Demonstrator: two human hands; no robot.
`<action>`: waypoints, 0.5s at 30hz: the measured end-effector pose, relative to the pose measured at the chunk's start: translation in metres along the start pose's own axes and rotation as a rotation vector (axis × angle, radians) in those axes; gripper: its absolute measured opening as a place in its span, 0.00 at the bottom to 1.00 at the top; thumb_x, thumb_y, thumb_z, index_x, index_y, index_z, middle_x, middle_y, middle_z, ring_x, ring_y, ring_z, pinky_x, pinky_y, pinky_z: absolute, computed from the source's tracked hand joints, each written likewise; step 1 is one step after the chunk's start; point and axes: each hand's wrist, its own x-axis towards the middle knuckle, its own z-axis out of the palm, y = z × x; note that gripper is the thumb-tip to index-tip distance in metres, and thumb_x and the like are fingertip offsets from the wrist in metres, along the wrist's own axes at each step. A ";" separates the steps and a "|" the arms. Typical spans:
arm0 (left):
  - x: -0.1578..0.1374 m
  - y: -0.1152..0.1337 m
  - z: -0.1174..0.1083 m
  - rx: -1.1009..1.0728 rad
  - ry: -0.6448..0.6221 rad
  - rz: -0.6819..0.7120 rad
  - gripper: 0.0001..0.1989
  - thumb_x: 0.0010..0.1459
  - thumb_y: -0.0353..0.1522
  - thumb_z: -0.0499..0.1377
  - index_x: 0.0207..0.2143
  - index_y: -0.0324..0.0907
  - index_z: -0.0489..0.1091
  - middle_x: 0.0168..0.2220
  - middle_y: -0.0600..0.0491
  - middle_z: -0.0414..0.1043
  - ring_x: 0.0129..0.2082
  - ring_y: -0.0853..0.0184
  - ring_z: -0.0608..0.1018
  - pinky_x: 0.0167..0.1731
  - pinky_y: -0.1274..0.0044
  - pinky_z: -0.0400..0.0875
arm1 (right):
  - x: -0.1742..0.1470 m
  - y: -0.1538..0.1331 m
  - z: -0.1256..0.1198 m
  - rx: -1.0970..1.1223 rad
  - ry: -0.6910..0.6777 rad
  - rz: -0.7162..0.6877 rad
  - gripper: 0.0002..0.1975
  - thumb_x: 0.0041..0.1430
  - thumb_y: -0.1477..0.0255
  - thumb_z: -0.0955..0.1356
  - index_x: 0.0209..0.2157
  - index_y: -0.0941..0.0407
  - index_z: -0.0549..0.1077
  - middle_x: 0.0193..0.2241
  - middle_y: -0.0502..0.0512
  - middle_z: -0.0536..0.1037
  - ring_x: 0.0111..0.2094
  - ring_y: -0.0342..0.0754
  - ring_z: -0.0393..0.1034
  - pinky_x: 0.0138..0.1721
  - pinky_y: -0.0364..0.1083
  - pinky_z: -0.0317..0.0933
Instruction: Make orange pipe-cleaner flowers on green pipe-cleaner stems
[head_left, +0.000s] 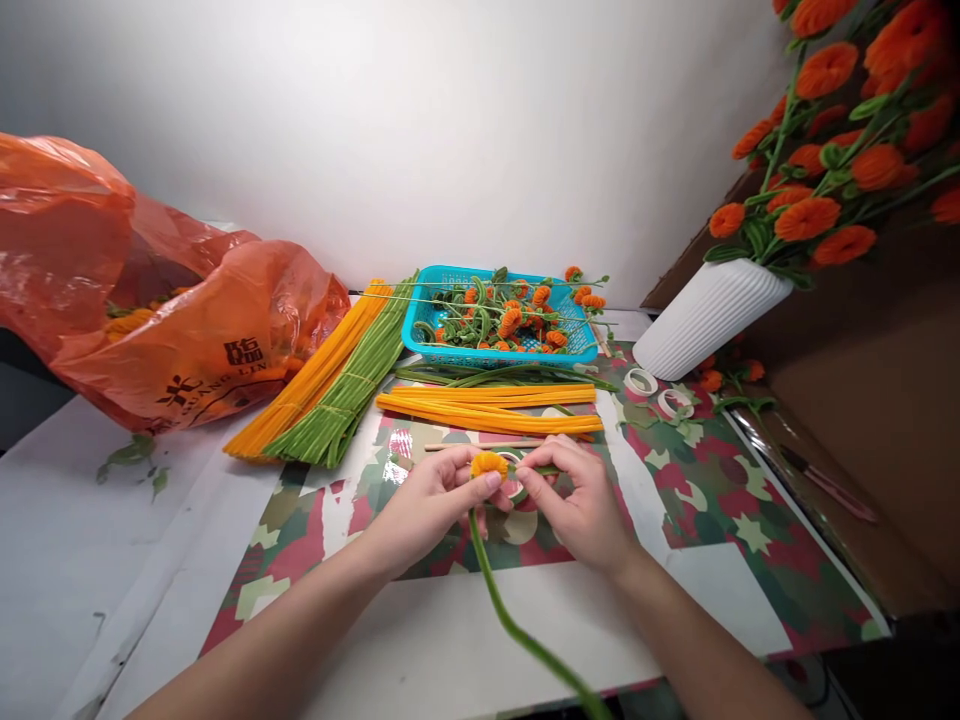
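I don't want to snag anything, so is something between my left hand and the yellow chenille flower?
Nothing visible is: your left hand pinches the yellow chenille flower directly. The long green stem runs from beneath that hand toward you.

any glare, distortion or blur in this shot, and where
Head view: the wall is brightest near its middle, dimming toward the upper left; the orange bag shows glossy highlights; the white vase leans outward, probably wide-angle stretch; the yellow flower looks reasonably sharp.

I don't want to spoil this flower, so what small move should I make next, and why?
Perhaps gently draw the green strip snug with your right hand, since it pinches that strip close beside the yellow-orange flower, which your left hand holds.
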 end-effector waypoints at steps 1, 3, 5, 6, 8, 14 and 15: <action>0.000 0.000 0.000 -0.016 0.002 0.004 0.14 0.56 0.41 0.62 0.38 0.39 0.71 0.29 0.52 0.75 0.22 0.72 0.73 0.23 0.81 0.68 | -0.001 0.000 0.000 0.086 -0.015 0.069 0.05 0.55 0.72 0.69 0.26 0.56 0.73 0.25 0.51 0.75 0.30 0.46 0.69 0.29 0.44 0.63; 0.001 0.000 -0.001 -0.039 -0.004 0.014 0.14 0.57 0.41 0.61 0.35 0.38 0.72 0.28 0.53 0.75 0.22 0.73 0.74 0.24 0.81 0.68 | -0.002 0.001 0.001 0.298 -0.072 0.210 0.05 0.52 0.68 0.71 0.29 0.55 0.75 0.27 0.52 0.77 0.30 0.46 0.72 0.29 0.44 0.67; 0.001 -0.002 -0.001 -0.061 -0.019 0.022 0.14 0.57 0.41 0.61 0.34 0.38 0.72 0.27 0.53 0.74 0.23 0.73 0.75 0.24 0.81 0.68 | -0.004 0.003 0.005 0.469 -0.118 0.284 0.09 0.50 0.66 0.73 0.32 0.55 0.76 0.29 0.52 0.79 0.29 0.47 0.74 0.29 0.44 0.69; 0.002 -0.003 -0.002 -0.071 -0.031 0.019 0.14 0.57 0.41 0.61 0.34 0.38 0.72 0.27 0.53 0.74 0.21 0.73 0.74 0.23 0.81 0.67 | -0.004 0.004 0.008 0.511 -0.105 0.281 0.09 0.50 0.65 0.73 0.33 0.55 0.77 0.29 0.52 0.79 0.30 0.47 0.75 0.30 0.45 0.70; 0.002 -0.005 -0.003 -0.069 -0.069 -0.005 0.15 0.57 0.42 0.60 0.33 0.38 0.71 0.25 0.54 0.74 0.17 0.75 0.72 0.19 0.82 0.64 | -0.004 0.005 0.013 0.536 -0.004 0.214 0.08 0.51 0.65 0.73 0.31 0.54 0.77 0.30 0.52 0.79 0.33 0.47 0.75 0.35 0.46 0.71; -0.002 -0.010 -0.005 0.049 -0.186 -0.104 0.17 0.58 0.45 0.58 0.27 0.40 0.67 0.09 0.63 0.59 0.08 0.79 0.57 0.11 0.84 0.52 | 0.000 0.005 0.014 0.624 0.089 0.292 0.09 0.52 0.63 0.73 0.28 0.54 0.77 0.27 0.53 0.81 0.30 0.46 0.75 0.34 0.46 0.72; -0.002 -0.009 -0.005 0.068 -0.195 -0.116 0.18 0.58 0.45 0.58 0.27 0.40 0.66 0.09 0.63 0.59 0.08 0.78 0.57 0.10 0.84 0.52 | 0.000 0.004 0.012 0.624 0.088 0.313 0.10 0.52 0.62 0.73 0.27 0.54 0.77 0.26 0.53 0.81 0.28 0.46 0.75 0.32 0.46 0.72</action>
